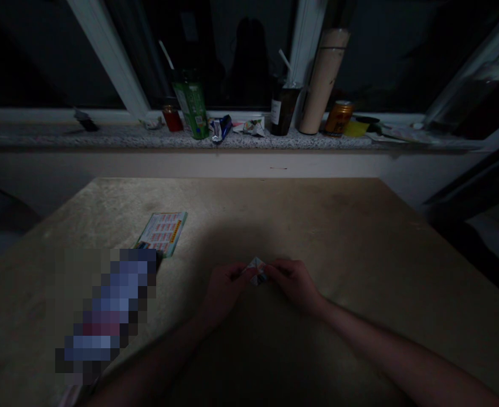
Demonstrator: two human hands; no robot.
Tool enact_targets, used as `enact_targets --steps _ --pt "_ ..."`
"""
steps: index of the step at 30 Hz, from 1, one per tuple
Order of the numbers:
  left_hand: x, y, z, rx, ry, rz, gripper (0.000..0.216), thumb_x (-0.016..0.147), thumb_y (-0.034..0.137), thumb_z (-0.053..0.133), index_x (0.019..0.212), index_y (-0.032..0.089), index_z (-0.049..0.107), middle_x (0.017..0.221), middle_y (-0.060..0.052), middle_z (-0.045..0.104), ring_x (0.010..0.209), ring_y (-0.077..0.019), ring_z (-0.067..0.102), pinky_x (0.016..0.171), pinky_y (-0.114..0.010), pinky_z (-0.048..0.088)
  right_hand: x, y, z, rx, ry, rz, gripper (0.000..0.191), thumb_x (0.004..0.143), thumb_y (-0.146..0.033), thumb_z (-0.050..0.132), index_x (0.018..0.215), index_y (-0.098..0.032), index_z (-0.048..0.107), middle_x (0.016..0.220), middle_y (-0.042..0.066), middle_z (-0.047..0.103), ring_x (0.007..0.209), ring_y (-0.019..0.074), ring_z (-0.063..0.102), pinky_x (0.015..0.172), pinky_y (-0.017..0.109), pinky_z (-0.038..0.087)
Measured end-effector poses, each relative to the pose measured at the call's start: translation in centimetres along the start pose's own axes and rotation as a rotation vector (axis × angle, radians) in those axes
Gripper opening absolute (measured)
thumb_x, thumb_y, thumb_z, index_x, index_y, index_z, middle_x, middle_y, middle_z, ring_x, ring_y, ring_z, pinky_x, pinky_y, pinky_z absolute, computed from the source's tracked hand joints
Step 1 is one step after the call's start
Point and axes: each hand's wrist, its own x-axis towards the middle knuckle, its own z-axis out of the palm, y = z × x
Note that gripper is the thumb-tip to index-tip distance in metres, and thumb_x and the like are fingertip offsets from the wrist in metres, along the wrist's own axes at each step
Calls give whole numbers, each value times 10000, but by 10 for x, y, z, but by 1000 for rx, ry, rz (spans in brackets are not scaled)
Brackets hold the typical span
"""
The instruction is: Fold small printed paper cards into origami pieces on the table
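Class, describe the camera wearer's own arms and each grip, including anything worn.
The left grip and right grip are ungloved human hands; in this dim light no rings can be made out. The left forearm and right forearm taper toward the wrists and show no sleeve, watch or bracelet. No markings stand out.

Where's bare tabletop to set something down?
The brown tabletop is bare right of the right hand and beyond, toward the pale wall. Crowded: left of the left hand, with a greenish printed card and pixelated bluish object, and the speckled windowsill.
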Motion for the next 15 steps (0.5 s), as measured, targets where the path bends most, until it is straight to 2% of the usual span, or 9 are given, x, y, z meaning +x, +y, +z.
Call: enact_targets --steps 7,11,15 --pt "0 0 -2 43 -13 11 330 790 466 586 762 163 714 674 -10 687 644 -176 614 578 -228 421 -1 -2 0 -133 -42 -142 293 897 -352 470 779 -157 654 659 26 619 595 125 530 558 222 388" --pt "2 -2 -5 36 -64 7 345 798 471 585 729 156 706 660 -9 678 629 -168 608 557 -216 411 -1 -2 0 -187 -83 -152 275 892 -350 485 760 -152 623 651 14 566 573 116 471 532 223 352" --pt "4 -2 -7 7 -135 16 349 818 463 562 766 153 714 693 -16 690 671 -181 624 584 -217 429 1 1 -2 -119 -199 -125 313 916 -375 446 781 -151 616 678 7 555 602 116 465 562 226 358"
